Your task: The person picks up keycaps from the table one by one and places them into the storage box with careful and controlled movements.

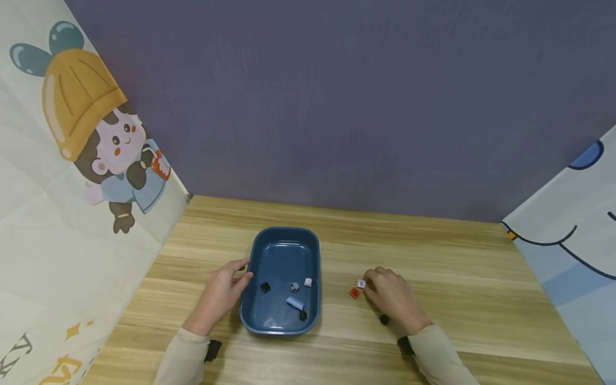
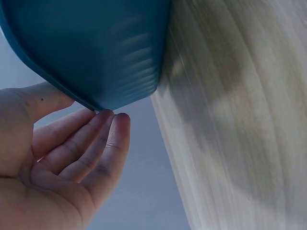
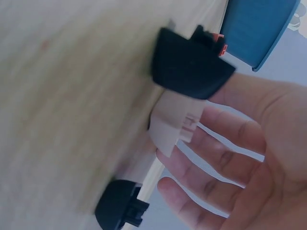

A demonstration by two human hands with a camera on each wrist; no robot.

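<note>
Your right hand reaches down to the tabletop, fingers bent beside a white keycap; whether it pinches anything, you cannot tell. In the right wrist view, a pale keycap sits against your fingertips, a black keycap overlapping it from the camera's side. Just beside the white one lies a red keycap; another dark keycap rests near your wrist. Your left hand grips the near-side rim of a blue tray, thumb and fingertips at its left edge. Inside lie a long pale-blue keycap and four smaller pieces. Beyond rises a purple-gray wall.
</note>
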